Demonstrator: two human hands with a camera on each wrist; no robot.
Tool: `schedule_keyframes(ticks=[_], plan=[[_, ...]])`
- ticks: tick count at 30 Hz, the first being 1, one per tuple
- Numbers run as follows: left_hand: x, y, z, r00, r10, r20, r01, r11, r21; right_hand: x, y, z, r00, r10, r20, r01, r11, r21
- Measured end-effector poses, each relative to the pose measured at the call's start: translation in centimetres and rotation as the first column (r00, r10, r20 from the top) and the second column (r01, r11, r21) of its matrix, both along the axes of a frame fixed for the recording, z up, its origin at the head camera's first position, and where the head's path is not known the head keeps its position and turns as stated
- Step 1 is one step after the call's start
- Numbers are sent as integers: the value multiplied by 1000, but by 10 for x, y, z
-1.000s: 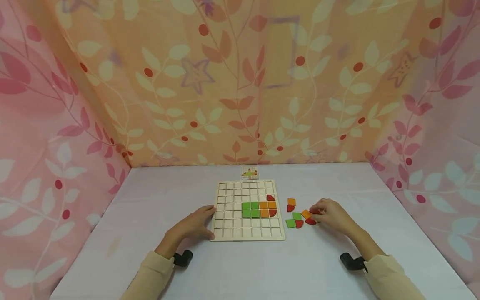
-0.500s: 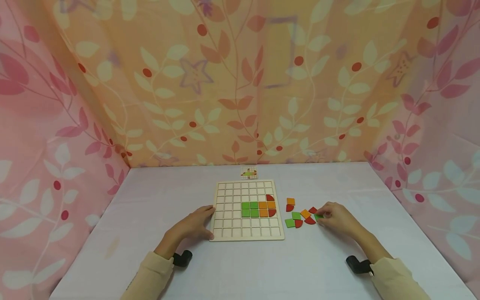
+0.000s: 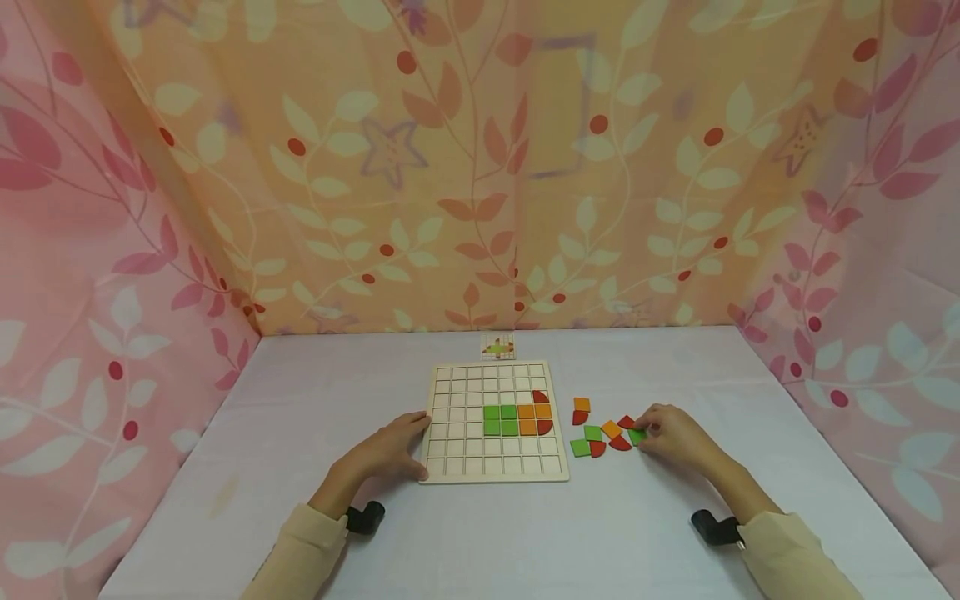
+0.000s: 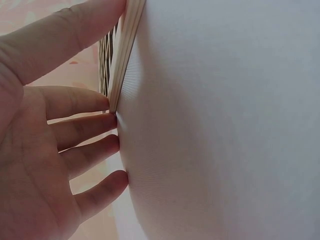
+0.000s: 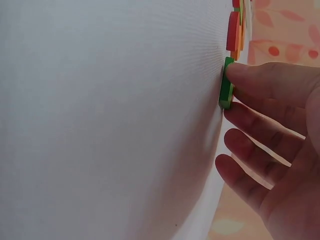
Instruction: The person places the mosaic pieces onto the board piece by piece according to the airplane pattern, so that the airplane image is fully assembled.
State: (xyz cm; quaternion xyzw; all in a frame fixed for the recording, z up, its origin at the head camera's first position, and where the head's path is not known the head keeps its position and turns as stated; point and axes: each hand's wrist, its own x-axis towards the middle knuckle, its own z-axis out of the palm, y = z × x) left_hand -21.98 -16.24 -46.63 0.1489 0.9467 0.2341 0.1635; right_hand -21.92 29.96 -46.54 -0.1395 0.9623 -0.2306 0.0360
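Observation:
In the head view, my right hand (image 3: 678, 437) pinches a green square tile (image 5: 226, 87) lying at the right end of a loose group of pieces. The right wrist view shows the thumb on the tile and the other fingers spread behind it. My left hand (image 3: 386, 450) rests with fairly straight fingers against the left edge of a wooden grid board (image 3: 457, 446); its thumb is by the near left corner. Set in the grid are several green squares (image 3: 500, 420), orange squares (image 3: 527, 420) and two red quarter-circles (image 3: 541, 397).
Between board and right hand lie more pieces: orange squares (image 3: 582, 404), red quarter-circles (image 3: 620, 444) and green squares (image 3: 581, 448). A small pattern card (image 3: 498, 346) sits behind the board on the white-covered table (image 3: 480, 537). Patterned cloth (image 3: 450, 208) stands at the back and sides.
My right hand has moved slightly right, off a red quarter-circle and onto the green square tile beside it. The left hand and the board have stayed in place.

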Motion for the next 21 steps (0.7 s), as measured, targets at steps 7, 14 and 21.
schedule_keyframes(ticks=[7,14,21], plan=[[1,1,0,1000,1,1,-1,1000,3,0,-2,0,999,13,-33,-11,998,58],[0,0,0,1000,2,0,-2,1000,-2,1,-2,0,999,20,-41,-17,997,71],[0,1,0,1000,0,3,0,1000,-12,2,-1,1,1000,16,-17,-15,999,47]])
